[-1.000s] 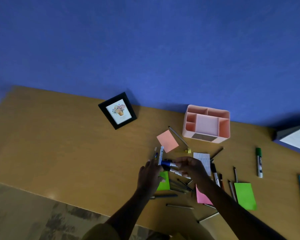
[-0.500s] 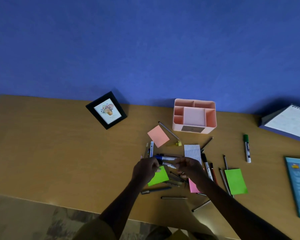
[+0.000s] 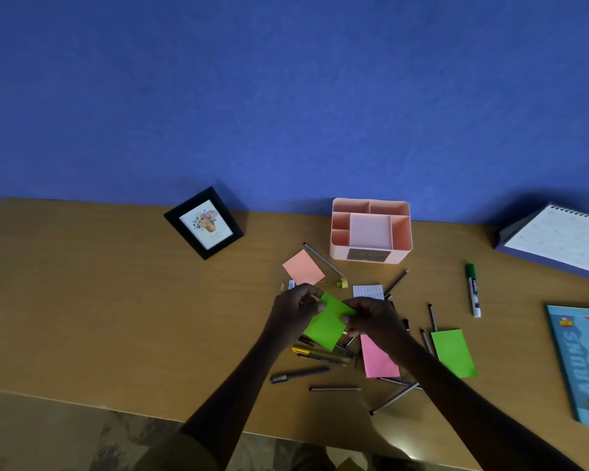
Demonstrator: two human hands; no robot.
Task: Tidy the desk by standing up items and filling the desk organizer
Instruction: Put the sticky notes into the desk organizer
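A pink desk organizer (image 3: 402, 254) with several empty compartments stands at the back of the wooden desk (image 3: 116, 317). In front of it my left hand (image 3: 295, 309) and my right hand (image 3: 373, 317) pinch opposite edges of a green sticky note pad (image 3: 325, 328), held tilted just above the desk. Under and around my hands lie several pens (image 3: 320, 356), a dark marker (image 3: 298, 373), a peach note pad (image 3: 303, 270), a pink note pad (image 3: 378, 360), a second green pad (image 3: 453, 351) and a white lined pad (image 3: 368, 289).
A black photo frame (image 3: 204, 222) sits at the back left by the blue wall. A green-capped white marker (image 3: 473, 290) lies to the right. A desk calendar (image 3: 558, 239) is at the far right back, a blue book (image 3: 585, 362) in front of it.
Earlier both hands held blue markers over the pen pile. Now the markers are out of sight and both hands hold the green pad, lifted from the desk.
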